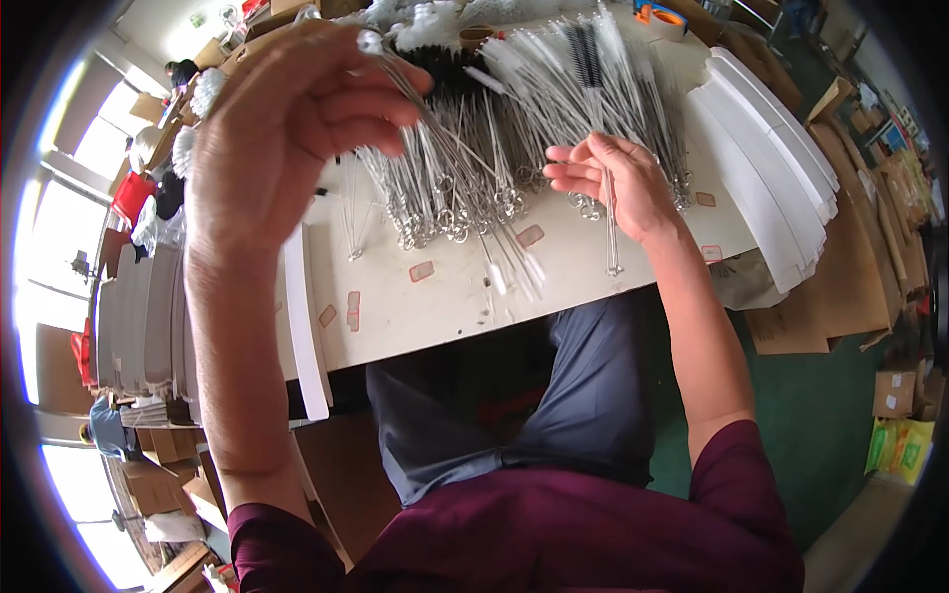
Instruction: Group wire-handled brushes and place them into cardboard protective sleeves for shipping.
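Observation:
Raised at the upper left, my left hand point(272, 128) is closed on a few thin wire-handled brushes; their white-bristled ends point(499, 279) slant down to the right over the table. My right hand point(631, 185) grips the wire handles of black-bristled brushes point(585, 59), held nearly upright with the bristles up and the wire loops point(614, 269) down. Behind both hands lie heaps of similar wire brushes point(474, 148), loop ends toward me. Black bristles point(432, 67) show in the left heap and white bristles point(534, 49) in the right one. The brushes in my left hand are partly blurred.
The pale table point(435, 311) bears several small red-edged labels point(422, 271). A stack of long white cartons point(761, 148) stands at the right, with brown cardboard point(830, 287) beyond it. A white strip point(306, 326) lies at the left edge. An orange tape roll point(668, 22) sits far back.

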The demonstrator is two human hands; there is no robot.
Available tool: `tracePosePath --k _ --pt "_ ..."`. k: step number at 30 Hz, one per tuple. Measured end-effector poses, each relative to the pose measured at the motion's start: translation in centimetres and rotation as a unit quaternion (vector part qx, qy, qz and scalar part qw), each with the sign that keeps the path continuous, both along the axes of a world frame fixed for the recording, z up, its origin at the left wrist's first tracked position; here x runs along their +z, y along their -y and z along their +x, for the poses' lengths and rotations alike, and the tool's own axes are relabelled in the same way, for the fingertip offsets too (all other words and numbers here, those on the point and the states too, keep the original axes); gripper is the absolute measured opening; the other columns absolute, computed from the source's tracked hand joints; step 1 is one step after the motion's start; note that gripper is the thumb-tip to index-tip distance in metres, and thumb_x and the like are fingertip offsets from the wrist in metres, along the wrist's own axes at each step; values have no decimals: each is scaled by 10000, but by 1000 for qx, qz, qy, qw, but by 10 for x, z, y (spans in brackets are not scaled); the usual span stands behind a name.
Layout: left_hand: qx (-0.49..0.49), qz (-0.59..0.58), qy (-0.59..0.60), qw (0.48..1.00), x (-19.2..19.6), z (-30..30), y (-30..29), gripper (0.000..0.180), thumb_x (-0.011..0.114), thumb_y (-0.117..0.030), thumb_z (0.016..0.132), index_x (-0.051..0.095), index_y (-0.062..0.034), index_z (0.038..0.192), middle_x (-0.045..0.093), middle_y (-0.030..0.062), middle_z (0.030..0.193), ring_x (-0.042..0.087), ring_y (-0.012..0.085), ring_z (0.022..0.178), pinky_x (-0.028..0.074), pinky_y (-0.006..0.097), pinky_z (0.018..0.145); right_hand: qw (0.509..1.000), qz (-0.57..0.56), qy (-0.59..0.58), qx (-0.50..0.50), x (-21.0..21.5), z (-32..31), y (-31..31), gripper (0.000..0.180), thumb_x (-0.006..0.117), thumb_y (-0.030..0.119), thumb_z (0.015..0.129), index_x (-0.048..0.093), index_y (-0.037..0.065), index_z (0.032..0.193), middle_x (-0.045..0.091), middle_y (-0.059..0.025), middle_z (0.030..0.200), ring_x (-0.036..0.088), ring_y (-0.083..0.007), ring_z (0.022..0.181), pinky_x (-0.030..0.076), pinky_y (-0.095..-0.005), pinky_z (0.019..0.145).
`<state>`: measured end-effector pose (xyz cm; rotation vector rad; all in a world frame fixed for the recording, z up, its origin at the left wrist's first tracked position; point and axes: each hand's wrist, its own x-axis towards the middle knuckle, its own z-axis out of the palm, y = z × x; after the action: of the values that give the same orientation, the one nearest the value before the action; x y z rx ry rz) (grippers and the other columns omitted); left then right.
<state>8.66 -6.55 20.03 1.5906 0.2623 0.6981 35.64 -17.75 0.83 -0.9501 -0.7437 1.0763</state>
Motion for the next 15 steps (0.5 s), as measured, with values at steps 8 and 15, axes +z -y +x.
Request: tracePosePath --k 8,15 --pt "0 -95 -55 994 -46 -13 25 187 493 -143 1025 560 28 992 699 239 946 726 250 755 595 341 617 966 -4 -39 255 22 -96 31 400 412 251 1085 625 -85 1053 702 -241 1079 722 -321 972 586 -444 904" --pt "115 88 -174 974 -91 -50 14 137 584 -121 1010 617 9 984 693 84 854 681 134 759 553 271 661 953 -84 -52 286 -11 -116 62 387 430 263 1086 623 -71 1118 712 -169 914 724 -246 769 613 -363 721"
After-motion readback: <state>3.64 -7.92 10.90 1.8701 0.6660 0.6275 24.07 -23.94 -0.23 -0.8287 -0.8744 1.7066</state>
